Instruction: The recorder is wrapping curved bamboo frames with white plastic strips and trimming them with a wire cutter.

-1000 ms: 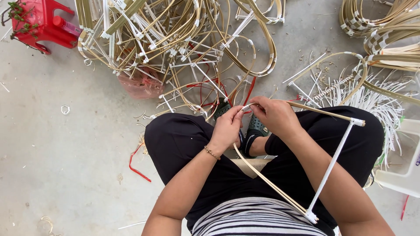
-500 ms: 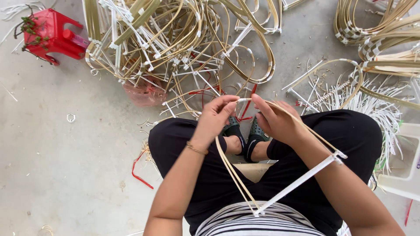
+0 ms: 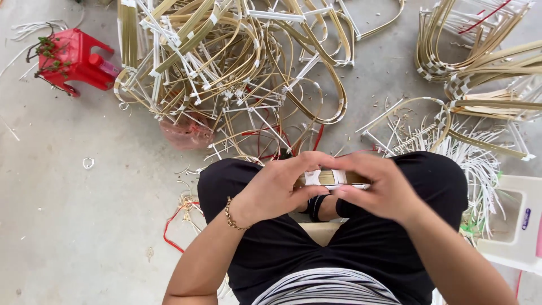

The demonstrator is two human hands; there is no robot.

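My left hand (image 3: 278, 190) and my right hand (image 3: 379, 186) meet over my lap, both closed on a short tan bamboo strip piece (image 3: 330, 178) bound with white bands. The piece lies level between my fingers, above my knees in black trousers (image 3: 293, 248). A gold bracelet (image 3: 230, 213) sits on my left wrist. The rest of the strip frame is hidden behind my hands.
A big heap of bent bamboo strip frames (image 3: 226, 62) with white ties fills the floor ahead. More bundles (image 3: 480, 62) lie at the right, over loose white strands (image 3: 480, 169). A red plastic stool (image 3: 76, 59) stands far left, a white stool (image 3: 516, 226) at my right.
The long strip frame that hung down over my lap is no longer seen. My hands have come closer together and now hold a short, level piece.
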